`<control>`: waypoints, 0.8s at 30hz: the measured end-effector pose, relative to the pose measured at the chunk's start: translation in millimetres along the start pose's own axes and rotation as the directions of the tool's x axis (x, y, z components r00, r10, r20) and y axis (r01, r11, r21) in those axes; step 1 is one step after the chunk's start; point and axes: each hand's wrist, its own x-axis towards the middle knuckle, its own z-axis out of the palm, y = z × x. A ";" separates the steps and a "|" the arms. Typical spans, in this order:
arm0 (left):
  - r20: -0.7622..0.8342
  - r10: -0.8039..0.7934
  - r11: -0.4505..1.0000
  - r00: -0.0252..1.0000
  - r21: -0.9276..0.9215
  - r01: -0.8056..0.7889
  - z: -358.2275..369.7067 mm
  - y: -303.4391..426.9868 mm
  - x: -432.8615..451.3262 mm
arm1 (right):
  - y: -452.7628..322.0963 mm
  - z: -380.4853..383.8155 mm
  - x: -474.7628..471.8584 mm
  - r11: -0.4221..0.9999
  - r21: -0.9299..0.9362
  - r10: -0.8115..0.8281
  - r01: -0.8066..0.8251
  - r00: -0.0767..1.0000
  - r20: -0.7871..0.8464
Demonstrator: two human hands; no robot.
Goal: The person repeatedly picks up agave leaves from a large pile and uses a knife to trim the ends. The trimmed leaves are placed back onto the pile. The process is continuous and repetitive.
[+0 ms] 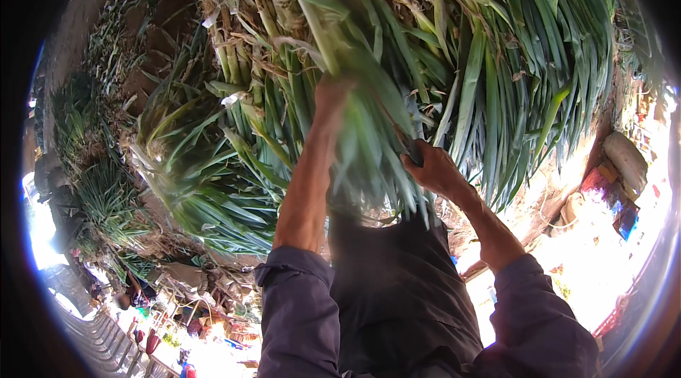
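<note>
Near the middle, my left hand is closed around the stalk of a leafy green-onion-like plant. Its pale stem points up and its green leaves hang down, blurred. To the right of those leaves, my right hand grips the dark handle of a knife, whose blade runs up and left and is partly hidden by leaves. Behind both hands lies a large heap of the same long-leaved plants, with roots and dry stems at the upper left of the heap.
A smaller bunch of the plants lies left of my left forearm. More bunches and leaf scraps cover the ground at far left. At right are a pale sack and mixed bundles. A corrugated surface shows at lower left.
</note>
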 end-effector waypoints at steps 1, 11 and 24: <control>-0.010 -0.002 1.000 1.000 0.027 0.003 1.6 -0.5 -2.8 | -0.7 0.1 -4.1 1.000 0.008 0.008 -0.008 1.000 0.013; 0.007 -0.018 0.974 1.000 -0.226 0.019 2.3 16.6 -26.9 | -26.7 -18.6 -5.8 0.994 -0.087 -0.076 0.068 0.993 -0.086; 0.164 -0.204 0.914 0.965 -0.321 0.248 -68.6 -58.8 -135.4 | -51.4 13.8 -58.0 0.914 -0.383 -0.102 0.135 0.989 0.106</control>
